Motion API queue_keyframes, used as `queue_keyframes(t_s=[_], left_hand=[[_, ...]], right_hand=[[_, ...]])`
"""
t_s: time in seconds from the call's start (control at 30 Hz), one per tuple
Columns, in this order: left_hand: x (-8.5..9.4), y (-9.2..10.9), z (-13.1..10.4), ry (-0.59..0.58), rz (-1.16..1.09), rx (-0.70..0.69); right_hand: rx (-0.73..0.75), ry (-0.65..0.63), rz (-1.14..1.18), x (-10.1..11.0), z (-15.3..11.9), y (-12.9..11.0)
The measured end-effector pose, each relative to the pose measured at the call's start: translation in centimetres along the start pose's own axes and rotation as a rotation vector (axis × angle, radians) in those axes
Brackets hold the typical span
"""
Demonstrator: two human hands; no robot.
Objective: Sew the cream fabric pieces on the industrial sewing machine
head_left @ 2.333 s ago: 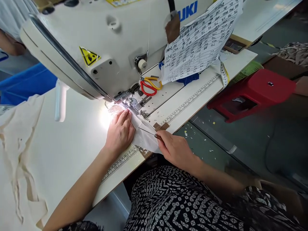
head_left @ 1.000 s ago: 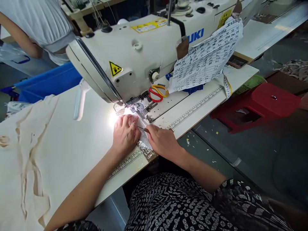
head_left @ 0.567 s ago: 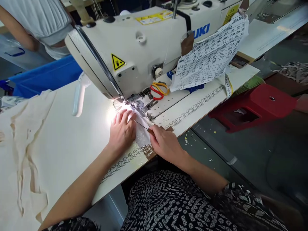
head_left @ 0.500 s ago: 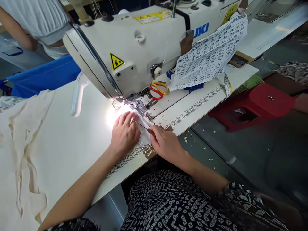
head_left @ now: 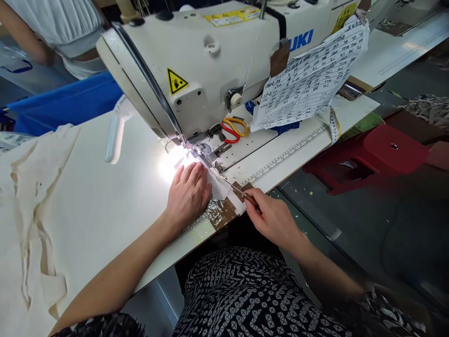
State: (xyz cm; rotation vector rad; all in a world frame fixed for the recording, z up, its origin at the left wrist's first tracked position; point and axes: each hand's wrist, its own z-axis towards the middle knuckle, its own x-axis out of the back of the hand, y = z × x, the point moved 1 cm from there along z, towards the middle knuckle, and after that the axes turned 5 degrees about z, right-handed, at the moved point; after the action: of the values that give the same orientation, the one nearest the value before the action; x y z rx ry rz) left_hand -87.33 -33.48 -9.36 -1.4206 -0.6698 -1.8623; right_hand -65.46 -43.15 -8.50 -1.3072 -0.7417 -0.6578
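Left hand [head_left: 189, 191]: fingers lay close together, flat on thin white cloth [head_left: 219, 187] | Right hand [head_left: 272, 216]: fingers pinched brown-handled slim metal awl [head_left: 248, 197] | Cloth: lay on white tabletop [head_left: 96, 196], near off-white sewing machine [head_left: 168, 56]

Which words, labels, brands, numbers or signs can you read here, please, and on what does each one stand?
"UKI", in blue, on the sewing machine; brown tape may hide more.
Yellow triangle sign on the machine: a hand symbol, no readable words.
Long yellow label and smaller yellow label on the machine: too small to read.
Paper sheet: handwritten rows, too blurred.
Ruler strip, tape measure: numbers too small.
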Motion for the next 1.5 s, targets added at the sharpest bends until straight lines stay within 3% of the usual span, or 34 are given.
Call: queue_keyframes(t_s=[0.23,0.83,1.1,1.33,1.5], left_hand=[[-0.1,0.3,-0.4,-0.037,-0.001,-0.017],[-0.2,0.2,-0.4,-0.038,0.047,-0.018],[0.0,0.4,-0.2,-0.058,0.066,-0.027],[-0.1,0.0,0.0,-0.062,0.046,-0.028],[-0.1,-0.4,0.4,-0.039,0.012,-0.011]], right_hand=[[-0.052,0.010,0.060,0.1,-0.5,1.3],[-0.057,0.050,0.081,-0.1,-0.4,1.8],[-0.093,0.086,0.223,0.3,-0.5,1.7],[0.020,0.139,0.480,-0.1,-0.4,1.2],[0.158,0.200,0.469,-0.6,0.5,0.4]])
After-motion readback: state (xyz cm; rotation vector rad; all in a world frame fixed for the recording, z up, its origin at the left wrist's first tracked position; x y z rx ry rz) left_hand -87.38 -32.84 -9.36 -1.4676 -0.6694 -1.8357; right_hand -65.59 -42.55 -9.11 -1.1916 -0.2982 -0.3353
